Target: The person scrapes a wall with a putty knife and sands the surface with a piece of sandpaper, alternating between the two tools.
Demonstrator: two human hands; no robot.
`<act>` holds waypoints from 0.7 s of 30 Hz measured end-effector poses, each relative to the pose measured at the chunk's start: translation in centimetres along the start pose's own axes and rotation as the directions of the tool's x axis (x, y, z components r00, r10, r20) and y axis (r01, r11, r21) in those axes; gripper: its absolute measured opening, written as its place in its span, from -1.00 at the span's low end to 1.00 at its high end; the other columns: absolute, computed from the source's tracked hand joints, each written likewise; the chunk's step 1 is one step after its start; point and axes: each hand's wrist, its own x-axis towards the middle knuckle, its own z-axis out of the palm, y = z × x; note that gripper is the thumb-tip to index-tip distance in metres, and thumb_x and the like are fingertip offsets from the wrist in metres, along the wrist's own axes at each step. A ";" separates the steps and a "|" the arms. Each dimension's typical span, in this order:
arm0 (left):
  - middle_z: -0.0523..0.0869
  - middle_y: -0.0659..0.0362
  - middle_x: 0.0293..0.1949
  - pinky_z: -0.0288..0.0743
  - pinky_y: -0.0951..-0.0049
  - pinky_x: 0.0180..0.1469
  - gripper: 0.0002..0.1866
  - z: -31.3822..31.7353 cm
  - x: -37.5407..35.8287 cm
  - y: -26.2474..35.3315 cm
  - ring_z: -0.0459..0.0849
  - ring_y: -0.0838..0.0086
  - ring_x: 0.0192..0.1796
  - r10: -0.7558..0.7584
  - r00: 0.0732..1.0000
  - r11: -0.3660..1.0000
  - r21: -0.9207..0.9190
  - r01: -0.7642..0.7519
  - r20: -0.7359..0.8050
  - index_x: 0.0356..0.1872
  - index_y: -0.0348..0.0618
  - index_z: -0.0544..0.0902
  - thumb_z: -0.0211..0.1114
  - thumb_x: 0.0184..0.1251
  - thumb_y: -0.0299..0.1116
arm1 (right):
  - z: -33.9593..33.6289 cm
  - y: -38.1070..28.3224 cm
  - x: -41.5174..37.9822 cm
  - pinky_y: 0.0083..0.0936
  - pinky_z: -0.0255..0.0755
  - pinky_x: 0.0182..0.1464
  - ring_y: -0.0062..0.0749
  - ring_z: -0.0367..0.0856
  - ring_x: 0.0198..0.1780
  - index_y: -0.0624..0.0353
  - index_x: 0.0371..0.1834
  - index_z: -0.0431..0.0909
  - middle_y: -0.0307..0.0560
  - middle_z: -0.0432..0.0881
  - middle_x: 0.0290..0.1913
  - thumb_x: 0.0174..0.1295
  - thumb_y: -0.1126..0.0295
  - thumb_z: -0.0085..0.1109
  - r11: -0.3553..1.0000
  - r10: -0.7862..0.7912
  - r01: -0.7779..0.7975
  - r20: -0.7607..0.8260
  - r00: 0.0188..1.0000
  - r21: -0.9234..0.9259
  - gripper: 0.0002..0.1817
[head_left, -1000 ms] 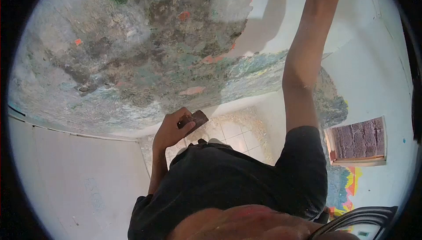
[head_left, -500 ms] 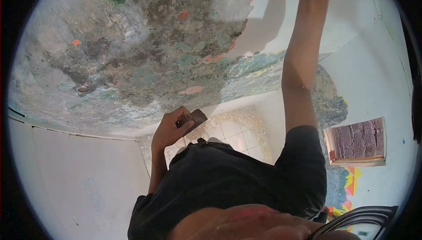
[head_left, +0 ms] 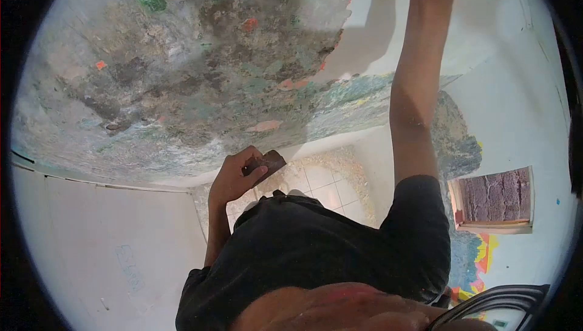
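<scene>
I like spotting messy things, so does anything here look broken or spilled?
Yes. The wall looks damaged: a big patch lacks the smooth white beside it, showing rough grey with green and orange bits. Pale crumbs, perhaps flakes of paint or plaster, lie scattered along the edges of the tiled floor, which looks messy.

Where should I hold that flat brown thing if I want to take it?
Probably by the free end of the brown piece, coming from the picture's right. That end sticks out, while the left hand covers the other. Its flat shape suggests pinching both faces; I can't tell whether the edge is sharp.
</scene>
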 end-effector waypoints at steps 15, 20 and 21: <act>0.66 0.14 -0.50 0.44 0.41 -0.35 -0.78 0.2 0.9 1.1 0.56 0.54 -0.45 -0.004 1.000 1.000 0.010 0.004 0.023 -0.23 -0.22 0.55 0.41 0.24 -0.37 | 0.5 2.3 -1.2 -0.61 0.05 -0.75 -0.70 0.02 -0.78 -0.02 -0.60 0.23 -0.39 0.13 -0.75 0.41 0.37 -0.10 0.985 0.059 -0.007 -0.294 0.954 0.175 -0.66; 0.68 0.13 -0.48 0.45 0.41 -0.34 -0.78 0.4 1.2 1.0 0.57 0.54 -0.44 -0.005 0.999 1.000 0.017 0.005 0.035 -0.21 -0.22 0.56 0.40 0.25 -0.38 | -1.4 1.9 -0.2 -0.60 0.04 -0.76 -0.69 0.01 -0.79 -0.01 -0.61 0.20 -0.38 0.13 -0.75 0.43 0.36 -0.10 0.933 -0.114 0.156 0.144 0.983 -0.325 -0.64; 0.68 0.13 -0.47 0.45 0.41 -0.34 -0.78 0.4 1.2 1.2 0.57 0.53 -0.44 -0.007 0.999 1.000 0.028 0.006 0.033 -0.21 -0.22 0.56 0.40 0.25 -0.38 | -1.2 2.4 -0.4 -0.60 0.04 -0.77 -0.69 0.00 -0.79 -0.02 -0.61 0.19 -0.38 0.13 -0.75 0.45 0.35 -0.12 0.931 -0.105 0.132 0.096 0.990 -0.342 -0.63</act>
